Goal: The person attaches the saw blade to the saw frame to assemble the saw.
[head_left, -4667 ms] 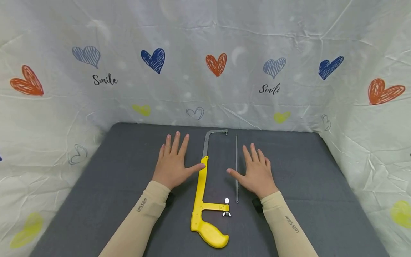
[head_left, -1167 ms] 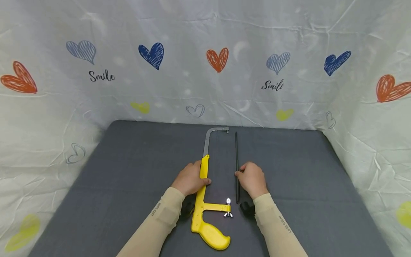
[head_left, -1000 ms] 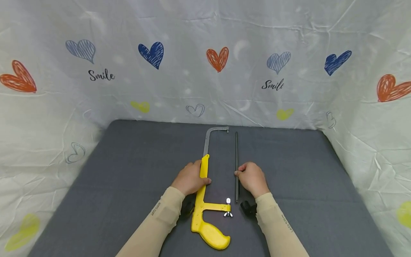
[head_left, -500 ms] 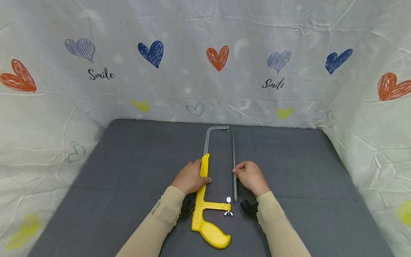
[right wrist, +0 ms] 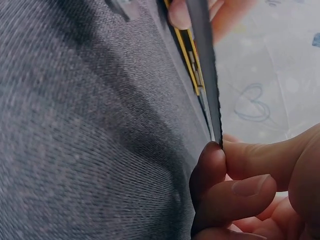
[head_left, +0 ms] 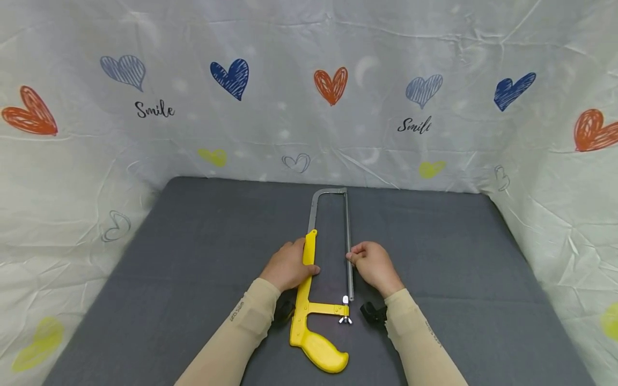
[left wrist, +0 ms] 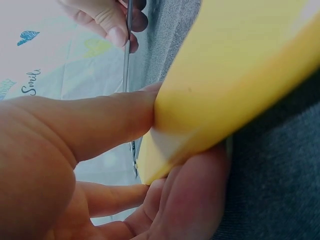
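Note:
A yellow hacksaw frame (head_left: 301,300) lies on the grey table, its metal hook at the far end and its handle nearest me. My left hand (head_left: 288,265) grips the yellow bar, thumb over the top; the left wrist view shows fingers curled round its underside. Between thumb and fingers, my right hand (head_left: 375,265) pinches a thin grey hacksaw blade (head_left: 347,225) near its middle. The blade's far end overlaps the tip of the hook, and its near end lies just right of the wing-nut post (head_left: 345,301). Fine teeth show along the blade (right wrist: 212,80) in the right wrist view.
Dark grey cloth covers the table (head_left: 217,230). Behind and at both sides hangs a white curtain (head_left: 270,128) printed with hearts and "Smile". Black wrist cameras (head_left: 373,312) sit under both forearms, close to the saw frame.
From both hands spread open, the left has taken hold of the frame and the right has picked up the blade. The blade has since moved left, up to the frame's hook.

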